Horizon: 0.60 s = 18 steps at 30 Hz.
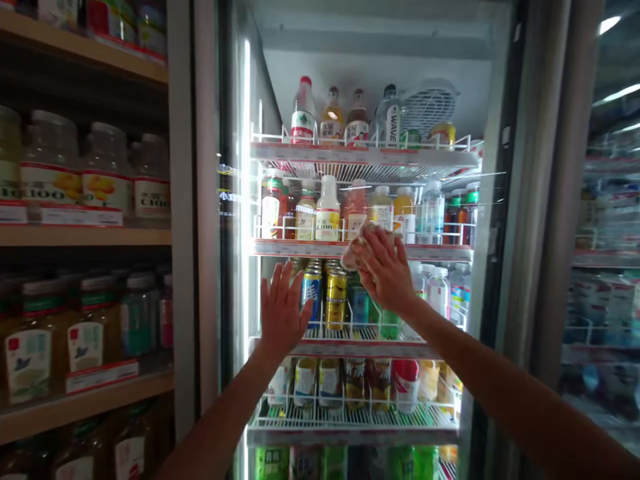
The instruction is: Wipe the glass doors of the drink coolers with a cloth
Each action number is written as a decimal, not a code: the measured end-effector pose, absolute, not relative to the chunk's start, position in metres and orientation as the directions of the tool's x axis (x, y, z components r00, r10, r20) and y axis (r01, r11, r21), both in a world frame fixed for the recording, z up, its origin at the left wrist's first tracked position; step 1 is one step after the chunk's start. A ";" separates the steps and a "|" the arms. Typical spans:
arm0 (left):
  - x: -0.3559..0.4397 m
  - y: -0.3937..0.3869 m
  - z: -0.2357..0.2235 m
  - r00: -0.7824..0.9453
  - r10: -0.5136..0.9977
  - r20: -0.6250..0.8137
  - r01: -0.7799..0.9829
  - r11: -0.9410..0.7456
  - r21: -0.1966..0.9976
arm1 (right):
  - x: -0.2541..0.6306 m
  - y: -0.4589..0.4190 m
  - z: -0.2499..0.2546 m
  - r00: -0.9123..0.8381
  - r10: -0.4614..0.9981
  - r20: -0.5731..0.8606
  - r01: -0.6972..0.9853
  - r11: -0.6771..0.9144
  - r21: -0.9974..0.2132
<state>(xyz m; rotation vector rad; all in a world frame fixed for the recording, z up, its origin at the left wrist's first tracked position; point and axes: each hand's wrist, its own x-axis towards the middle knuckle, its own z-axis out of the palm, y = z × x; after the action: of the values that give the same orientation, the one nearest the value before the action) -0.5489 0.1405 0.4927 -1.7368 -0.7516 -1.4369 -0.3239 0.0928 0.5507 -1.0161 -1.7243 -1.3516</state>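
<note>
My right hand [387, 270] presses a crumpled, pale pinkish cloth [356, 252] at the height of the second shelf's front edge. Its fingers lie over the cloth, apparently against the glass door [380, 60] of a lit drinks fridge. Lower and to the left, my left hand [281, 313] is raised with its fingers spread and nothing in it, palm toward the glass. Behind it stand a blue can [312, 293] and a gold can [336, 300] on the third shelf. A white-capped bottle [327, 210] shows on the shelf above, left of the cloth.
Wooden shelves [85, 236] with several bottles stand on the left, beside a grey upright frame [183, 200]. More bottles and a round white fan grille [430, 100] are on the fridge's top shelf. Another glass-fronted fridge [607, 200] is on the right.
</note>
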 end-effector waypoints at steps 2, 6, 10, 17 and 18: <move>-0.540 0.142 0.495 0.207 -0.042 0.977 0.820 -0.538 -0.197 | -0.321 0.092 0.551 -0.387 0.137 0.912 0.919 0.139 0.369; -0.532 0.145 0.495 0.207 -0.070 0.976 0.841 -0.497 -0.214 | -0.316 0.082 0.504 -0.652 0.227 0.723 0.756 0.256 0.602; -0.533 0.149 0.493 0.212 -0.084 0.974 0.853 -0.470 -0.226 | -0.293 0.078 0.507 -0.612 0.179 0.771 0.790 0.193 0.582; -0.533 0.152 0.493 0.217 -0.099 0.971 0.852 -0.466 -0.238 | -0.282 0.076 0.511 -0.425 0.129 0.896 0.904 0.120 0.411; -0.533 0.151 0.493 0.217 -0.097 0.971 0.852 -0.466 -0.237 | -0.284 0.075 0.501 -0.504 0.165 0.848 0.862 0.154 0.483</move>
<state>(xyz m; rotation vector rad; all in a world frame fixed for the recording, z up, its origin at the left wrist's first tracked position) -0.5329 0.1513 0.4932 -1.6293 -0.7235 -1.3848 -0.2836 0.0747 0.5011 -0.9813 -1.7946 -1.3911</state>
